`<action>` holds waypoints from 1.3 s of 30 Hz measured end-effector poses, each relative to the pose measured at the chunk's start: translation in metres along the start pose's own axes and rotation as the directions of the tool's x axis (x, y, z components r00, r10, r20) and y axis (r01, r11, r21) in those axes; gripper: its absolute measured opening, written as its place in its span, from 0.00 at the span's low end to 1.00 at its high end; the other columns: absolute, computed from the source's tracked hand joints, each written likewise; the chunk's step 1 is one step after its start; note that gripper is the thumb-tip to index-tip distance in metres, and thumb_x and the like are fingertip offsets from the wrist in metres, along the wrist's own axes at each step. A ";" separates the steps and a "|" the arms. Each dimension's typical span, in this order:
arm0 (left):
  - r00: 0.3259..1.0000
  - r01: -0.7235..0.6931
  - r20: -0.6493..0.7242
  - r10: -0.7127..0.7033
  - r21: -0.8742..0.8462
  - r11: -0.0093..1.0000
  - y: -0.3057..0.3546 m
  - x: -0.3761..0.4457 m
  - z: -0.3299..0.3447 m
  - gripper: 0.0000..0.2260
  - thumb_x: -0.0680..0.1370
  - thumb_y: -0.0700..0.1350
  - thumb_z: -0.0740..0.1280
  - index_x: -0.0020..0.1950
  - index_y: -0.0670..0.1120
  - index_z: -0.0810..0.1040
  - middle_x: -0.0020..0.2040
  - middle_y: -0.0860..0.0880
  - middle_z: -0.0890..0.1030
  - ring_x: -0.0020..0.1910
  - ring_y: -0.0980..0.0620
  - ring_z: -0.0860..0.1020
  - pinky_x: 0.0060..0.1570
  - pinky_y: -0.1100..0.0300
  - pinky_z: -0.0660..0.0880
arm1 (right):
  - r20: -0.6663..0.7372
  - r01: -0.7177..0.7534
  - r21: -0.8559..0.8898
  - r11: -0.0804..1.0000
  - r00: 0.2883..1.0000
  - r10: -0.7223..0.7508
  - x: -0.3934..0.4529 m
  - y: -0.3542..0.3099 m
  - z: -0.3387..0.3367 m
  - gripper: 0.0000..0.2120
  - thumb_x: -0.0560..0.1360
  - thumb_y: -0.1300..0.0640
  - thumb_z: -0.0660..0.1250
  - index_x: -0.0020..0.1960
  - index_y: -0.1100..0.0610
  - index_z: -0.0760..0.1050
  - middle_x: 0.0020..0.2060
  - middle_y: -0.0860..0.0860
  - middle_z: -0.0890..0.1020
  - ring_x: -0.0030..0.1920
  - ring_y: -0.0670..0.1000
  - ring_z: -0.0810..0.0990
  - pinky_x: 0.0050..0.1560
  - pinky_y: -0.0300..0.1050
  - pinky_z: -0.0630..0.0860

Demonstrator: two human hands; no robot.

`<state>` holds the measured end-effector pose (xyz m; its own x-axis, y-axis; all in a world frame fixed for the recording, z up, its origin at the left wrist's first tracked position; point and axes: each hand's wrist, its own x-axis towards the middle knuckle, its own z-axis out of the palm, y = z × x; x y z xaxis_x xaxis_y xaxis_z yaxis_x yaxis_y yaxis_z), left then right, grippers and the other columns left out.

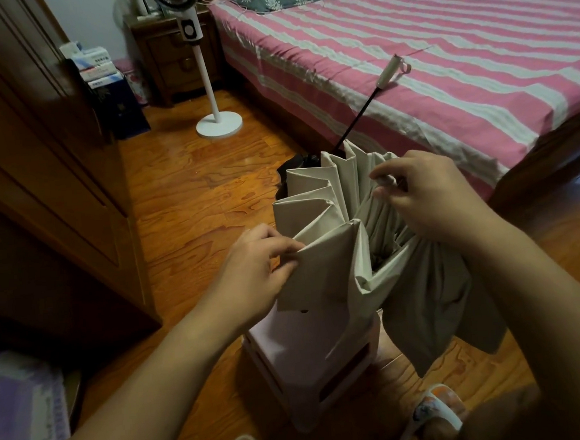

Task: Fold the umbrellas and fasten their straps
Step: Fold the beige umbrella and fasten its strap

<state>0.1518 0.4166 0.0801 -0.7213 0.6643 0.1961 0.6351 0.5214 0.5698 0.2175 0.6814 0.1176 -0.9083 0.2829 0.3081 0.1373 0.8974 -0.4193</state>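
Seen from a head-worn camera looking down at two bare forearms reaching in from the bottom of the frame. At centre, a beige umbrella [322,217], collapsed but not yet rolled, canopy fanned into stiff pleats, lying across a pale pink stool [301,353] on the wooden floor [191,199], probably so the cloth stays at working height. Black shaft slanting up and right from the pleats, ending in a pale handle [389,72] with a pink loop, resting on or just above the edge of the bed [441,54] with pink and white stripes that fills the upper right; likely propped there to hold the umbrella steady. Left hand [254,274], left of centre, pinching the corner of one pleat between thumb and fingers, apparently to pull it flat. Right hand [427,196], right of centre, fingertips closed on a fold edge or small tab near the canopy rim; strap or cloth, cannot tell. Loose cloth hanging below the right wrist, still ungathered. Judged mid-fold, strap not yet fastened. White standing fan [218,121] in the upper middle, dark wardrobe [35,134] along the left, slippers [435,405] at the bottom edge.
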 end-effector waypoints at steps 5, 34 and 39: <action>0.990 -0.045 -0.140 0.034 -0.076 0.996 0.005 0.000 -0.004 0.21 0.78 0.42 0.73 0.68 0.56 0.76 0.48 0.58 0.80 0.48 0.60 0.78 0.48 0.60 0.77 | 0.001 0.000 0.005 1.000 1.000 -0.001 0.000 0.000 0.000 0.10 0.79 0.54 0.71 0.59 0.51 0.84 0.46 0.47 0.75 0.49 0.52 0.76 0.52 0.50 0.75; 0.985 0.159 -0.039 -0.166 -0.132 0.978 0.011 0.006 -0.008 0.12 0.76 0.37 0.73 0.54 0.52 0.80 0.48 0.57 0.78 0.47 0.62 0.75 0.42 0.71 0.70 | 0.075 0.025 0.078 0.997 0.997 -0.031 -0.001 -0.005 -0.001 0.10 0.77 0.48 0.73 0.57 0.49 0.83 0.51 0.48 0.77 0.50 0.49 0.76 0.50 0.45 0.71; 0.957 0.277 -0.035 -0.289 -0.201 0.940 0.010 0.005 -0.009 0.13 0.75 0.38 0.76 0.53 0.54 0.80 0.44 0.54 0.79 0.42 0.58 0.76 0.39 0.64 0.72 | 0.056 0.041 0.038 0.998 0.997 -0.043 -0.001 -0.007 0.000 0.10 0.78 0.51 0.72 0.57 0.51 0.83 0.49 0.49 0.79 0.50 0.52 0.78 0.53 0.54 0.77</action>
<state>0.1525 0.4203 0.0942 -0.8832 0.4662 0.0503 0.3418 0.5664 0.7499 0.2176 0.6753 0.1202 -0.9343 0.2242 0.2773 0.0845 0.8947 -0.4385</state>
